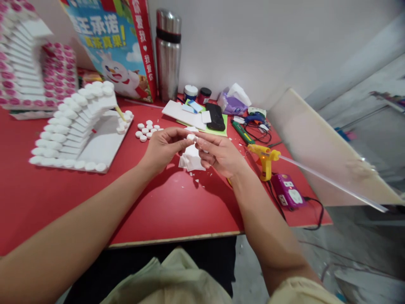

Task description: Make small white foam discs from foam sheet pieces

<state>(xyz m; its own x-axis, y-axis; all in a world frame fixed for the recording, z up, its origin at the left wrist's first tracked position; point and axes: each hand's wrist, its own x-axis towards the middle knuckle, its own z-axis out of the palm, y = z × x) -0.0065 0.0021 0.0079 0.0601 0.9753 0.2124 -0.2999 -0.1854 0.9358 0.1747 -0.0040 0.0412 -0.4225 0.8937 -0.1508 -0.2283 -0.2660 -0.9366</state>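
Between the fingertips of both hands is a small white disc (191, 137), held above the red table. My left hand (167, 147) pinches it from the left and my right hand (218, 153) from the right. Beneath them lies a stack of white paper pieces (191, 159), with white crumbs around it. To the left of my left hand is a loose group of several round white discs (144, 134). Farther left stands a white curved stair-like model (95, 145) edged with rows of similar discs.
A yellow glue gun (265, 159) with a long clear stick stands right, beside a purple power socket box (289, 192) and cables. At the back are a steel thermos (168, 59), jars, a black case (215, 117), a tissue pack (233, 101) and a printed bag (117, 50). A pink-and-white model (58, 76) stands far left.
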